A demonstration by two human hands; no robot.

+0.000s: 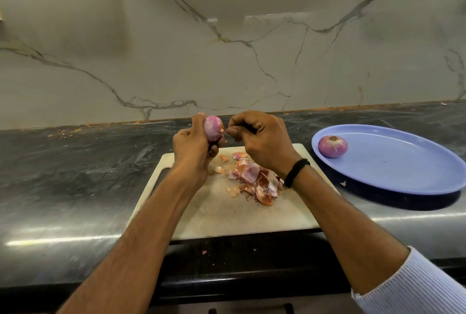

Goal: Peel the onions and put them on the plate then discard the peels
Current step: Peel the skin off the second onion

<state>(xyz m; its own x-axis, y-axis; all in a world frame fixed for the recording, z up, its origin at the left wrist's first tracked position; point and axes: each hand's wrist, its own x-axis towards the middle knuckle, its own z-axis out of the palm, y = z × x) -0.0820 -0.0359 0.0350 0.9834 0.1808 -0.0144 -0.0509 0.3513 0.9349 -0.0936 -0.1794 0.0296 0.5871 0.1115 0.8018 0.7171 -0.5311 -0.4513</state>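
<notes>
Now the left grip holds an onion above the cutting board; the right grip pinches a skin flake at its side. Peels lie piled on the board; a second onion sits on the blue plate.

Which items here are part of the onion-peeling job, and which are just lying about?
Job: held onion, gripped by left hand; right hand at its skin; plated onion; plate; peels.
Lying about: board under the peels; wristband; counter.
</notes>
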